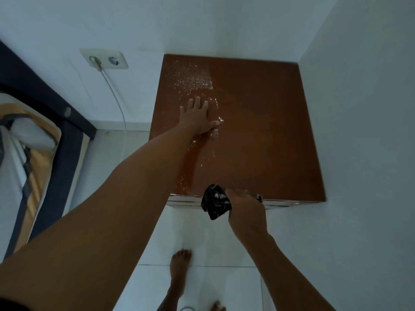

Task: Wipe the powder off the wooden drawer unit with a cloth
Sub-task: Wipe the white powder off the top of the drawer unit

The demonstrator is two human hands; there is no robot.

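The brown wooden drawer unit [265, 135] stands in a room corner, seen from above. White powder [190, 79] speckles the far left of its top, and a thinner trail runs down toward the front edge. My left hand [197, 117] lies flat on the top with fingers spread, amid the powder. My right hand [244, 212] hovers at the unit's front edge and grips a bunched black cloth [215, 204] with white marks. The right half of the top looks free of powder.
White walls close in behind and to the right of the unit. A wall socket [104, 59] with a plugged-in white cable [119, 104] is on the left wall. A bed with a dark frame [45, 135] stands at left. My bare feet [179, 272] are on white floor tiles.
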